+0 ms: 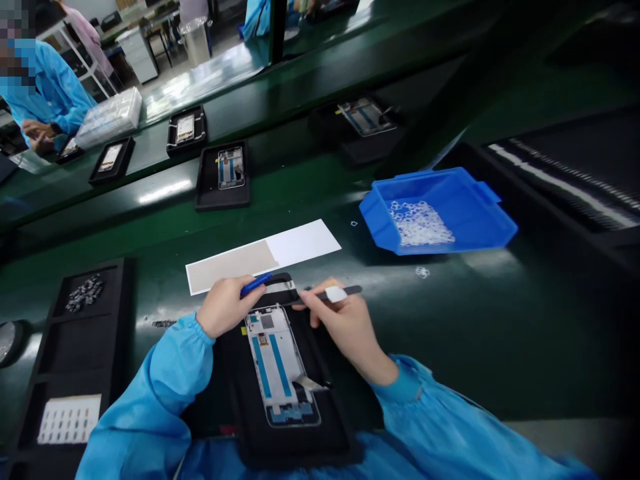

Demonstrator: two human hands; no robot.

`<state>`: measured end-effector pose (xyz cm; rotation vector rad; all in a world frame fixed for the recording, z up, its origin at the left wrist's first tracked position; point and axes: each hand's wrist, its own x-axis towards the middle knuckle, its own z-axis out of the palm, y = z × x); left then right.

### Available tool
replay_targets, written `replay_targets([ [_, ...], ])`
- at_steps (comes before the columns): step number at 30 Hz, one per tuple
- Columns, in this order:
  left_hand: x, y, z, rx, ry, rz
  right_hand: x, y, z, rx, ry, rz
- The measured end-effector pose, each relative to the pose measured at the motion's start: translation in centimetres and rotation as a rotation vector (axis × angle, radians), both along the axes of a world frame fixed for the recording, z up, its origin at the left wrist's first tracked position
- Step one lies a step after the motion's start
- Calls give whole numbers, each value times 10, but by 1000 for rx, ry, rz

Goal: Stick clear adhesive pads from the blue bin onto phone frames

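My left hand (227, 305) is closed around a blue pen-like tool (257, 284) at the upper left of a black foam tray (320, 437). Between the fingers of my right hand (345, 323) is a pair of dark tweezers (353, 291) with a white wrap, its tip by the tray's upper part. In the tray lies an opened phone frame (277, 363), silver with two blue strips and a flex cable hanging over its lower right side. Just above the frame, between both hands, sits a pale part (280, 287) in the tray's upper recess.
A blue bin (480, 223) with many small white rings stands at right. Behind my hands lies a white and beige card (305, 240). A black compartment tray (113, 320) with small parts is at left. Farther back are phone trays (203, 193) and a co-worker (57, 87).
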<state>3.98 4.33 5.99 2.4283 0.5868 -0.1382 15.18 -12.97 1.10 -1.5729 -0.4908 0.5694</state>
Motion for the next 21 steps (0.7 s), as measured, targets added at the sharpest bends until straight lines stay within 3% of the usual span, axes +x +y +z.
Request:
replay_targets([
  [5, 1, -1, -3, -133, 180, -63, -17, 1, -4, -57, -188, 47],
  [21, 5, -1, -4, -171, 191, -112, -16, 3, -13, -118, -249, 36],
])
